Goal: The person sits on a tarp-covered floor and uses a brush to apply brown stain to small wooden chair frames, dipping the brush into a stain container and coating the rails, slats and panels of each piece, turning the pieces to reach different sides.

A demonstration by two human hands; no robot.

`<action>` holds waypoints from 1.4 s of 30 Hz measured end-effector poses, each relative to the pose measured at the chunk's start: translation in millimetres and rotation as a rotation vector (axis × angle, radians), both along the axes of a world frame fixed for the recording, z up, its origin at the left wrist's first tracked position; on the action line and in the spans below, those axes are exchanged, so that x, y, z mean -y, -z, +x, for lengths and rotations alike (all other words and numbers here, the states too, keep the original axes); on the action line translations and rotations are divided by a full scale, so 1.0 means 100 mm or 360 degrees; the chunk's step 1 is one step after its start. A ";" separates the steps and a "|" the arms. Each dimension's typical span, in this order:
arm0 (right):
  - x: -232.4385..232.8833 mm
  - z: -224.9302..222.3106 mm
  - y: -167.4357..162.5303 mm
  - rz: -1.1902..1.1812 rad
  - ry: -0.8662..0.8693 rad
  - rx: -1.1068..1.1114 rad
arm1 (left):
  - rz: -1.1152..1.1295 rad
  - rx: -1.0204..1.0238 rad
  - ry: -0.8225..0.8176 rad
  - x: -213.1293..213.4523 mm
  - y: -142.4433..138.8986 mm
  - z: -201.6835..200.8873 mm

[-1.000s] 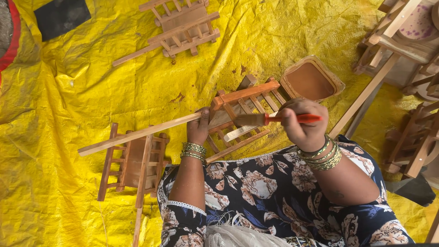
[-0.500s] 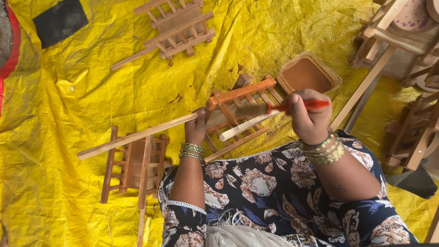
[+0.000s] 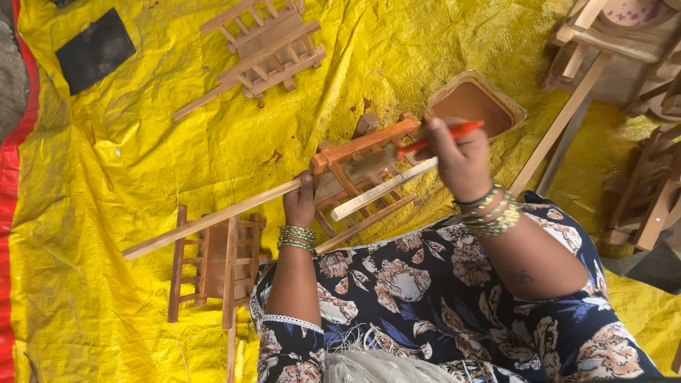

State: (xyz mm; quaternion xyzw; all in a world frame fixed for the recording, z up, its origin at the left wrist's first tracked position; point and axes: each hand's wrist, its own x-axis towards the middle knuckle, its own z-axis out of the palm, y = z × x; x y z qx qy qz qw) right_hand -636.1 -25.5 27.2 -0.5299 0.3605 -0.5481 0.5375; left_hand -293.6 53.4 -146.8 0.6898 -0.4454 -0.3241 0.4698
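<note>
My left hand (image 3: 301, 201) grips a small wooden frame (image 3: 358, 167) with long handle bars, held tilted above my lap. Part of the frame is coated orange-brown, the long bars are bare wood. My right hand (image 3: 461, 157) holds a brush with an orange-red handle (image 3: 440, 138) against the frame's upper rail. Bangles circle both wrists. A square tub of brown stain (image 3: 474, 103) sits just beyond my right hand on the yellow tarp (image 3: 142, 156).
Another wooden frame (image 3: 213, 266) lies by my left knee, a third one (image 3: 262, 46) at the far middle. Bare wooden pieces are stacked at the right edge (image 3: 638, 184). A dark square (image 3: 94, 48) lies far left. My floral dress (image 3: 440, 305) covers the foreground.
My right hand with the brush has moved up and right along the frame's upper rail. The left hand keeps its grip on the frame, which has tilted slightly.
</note>
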 end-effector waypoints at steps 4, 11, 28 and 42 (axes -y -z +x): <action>0.02 0.07 0.06 0.0195 -0.0190 -0.0054 | 0.0035 -0.0091 -0.0045 0.00 0.02 0.03; 0.00 -0.23 0.00 -0.0228 -0.0096 -0.0452 | -0.0050 0.0020 0.0016 0.00 0.04 0.02; 0.31 -0.39 0.48 -0.0240 -0.0348 -0.0190 | -0.0012 -0.0010 0.0016 -0.01 0.03 -0.03; 0.40 -0.50 0.56 -0.0322 -0.0442 0.0030 | -0.0018 -0.0013 0.0007 -0.03 0.04 0.01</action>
